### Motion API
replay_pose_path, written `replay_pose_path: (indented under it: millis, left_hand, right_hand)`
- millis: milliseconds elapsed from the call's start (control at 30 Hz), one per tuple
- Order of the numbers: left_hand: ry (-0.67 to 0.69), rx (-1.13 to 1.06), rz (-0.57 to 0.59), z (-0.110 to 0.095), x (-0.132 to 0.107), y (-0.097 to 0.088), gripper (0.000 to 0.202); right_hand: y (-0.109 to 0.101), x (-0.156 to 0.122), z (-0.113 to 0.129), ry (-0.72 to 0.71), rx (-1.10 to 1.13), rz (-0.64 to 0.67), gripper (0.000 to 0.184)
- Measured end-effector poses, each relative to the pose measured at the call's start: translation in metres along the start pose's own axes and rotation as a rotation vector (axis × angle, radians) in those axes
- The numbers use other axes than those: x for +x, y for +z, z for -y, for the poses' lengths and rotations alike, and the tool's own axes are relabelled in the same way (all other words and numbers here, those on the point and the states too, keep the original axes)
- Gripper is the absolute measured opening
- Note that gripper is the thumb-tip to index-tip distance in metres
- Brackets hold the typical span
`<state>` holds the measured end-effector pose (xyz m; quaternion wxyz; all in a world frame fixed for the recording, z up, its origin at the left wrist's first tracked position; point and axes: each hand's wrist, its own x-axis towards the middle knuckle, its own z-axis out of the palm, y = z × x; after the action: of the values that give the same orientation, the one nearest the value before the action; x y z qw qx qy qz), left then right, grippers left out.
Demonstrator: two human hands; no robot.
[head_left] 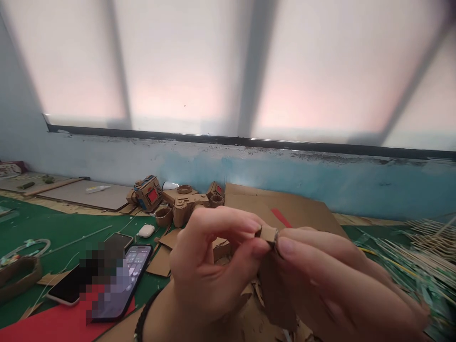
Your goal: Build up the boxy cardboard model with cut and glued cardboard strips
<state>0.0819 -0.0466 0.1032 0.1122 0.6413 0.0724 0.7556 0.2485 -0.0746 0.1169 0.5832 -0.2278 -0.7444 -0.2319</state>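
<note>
My left hand (210, 266) and my right hand (331, 280) meet in the middle of the view, both pinching a small brown cardboard piece (268, 233) between thumb and fingertips. A darker strip of the cardboard (276, 289) hangs down below the pinch. A black cord bracelet sits on my left wrist. Both hands are held above a worktable strewn with cardboard scraps.
Two phones (124, 280) lie at the left on a green mat (53, 228) and a red sheet (46, 325). Cardboard models (178, 202), a white earbud case (146, 231) and a large cardboard sheet (285, 209) sit behind. Thin sticks (420, 256) pile at the right.
</note>
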Motion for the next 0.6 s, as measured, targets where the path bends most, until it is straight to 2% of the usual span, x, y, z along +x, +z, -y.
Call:
replay_pose_path:
  millis: [33,67,100,133,233,300,433,600]
  left_hand:
    - [-0.048,-0.015,-0.002,0.000,-0.002,0.001,0.014]
    - [-0.096,-0.039,0.005,0.000,-0.003,0.001,0.015]
    - [-0.143,-0.071,0.018,0.000,-0.004,0.000,0.016]
    - [-0.203,-0.107,0.030,-0.001,-0.004,0.000,0.015]
    - [-0.429,-0.217,0.048,-0.003,0.000,-0.001,0.010]
    - [-0.580,-0.269,0.051,-0.005,0.004,-0.001,0.014]
    - [-0.776,-0.360,0.088,-0.006,0.008,0.002,0.022]
    - [-0.909,-0.464,0.134,0.002,0.008,0.001,0.024]
  right_hand:
    - [0.000,0.001,-0.006,-0.135,0.063,0.089,0.021]
    - [0.001,0.002,-0.012,-0.151,0.068,0.098,0.023]
    - [0.004,0.002,-0.016,-0.107,0.073,0.081,0.024]
    - [0.008,0.002,-0.018,-0.047,0.114,-0.027,0.022]
    - [0.022,-0.003,-0.017,0.139,0.205,-0.105,0.023]
    - [0.027,-0.006,-0.014,0.267,0.217,-0.127,0.022]
    - [0.028,-0.003,-0.015,0.445,0.272,-0.113,0.014]
    - [0.030,0.004,-0.018,0.559,0.405,-0.078,0.010]
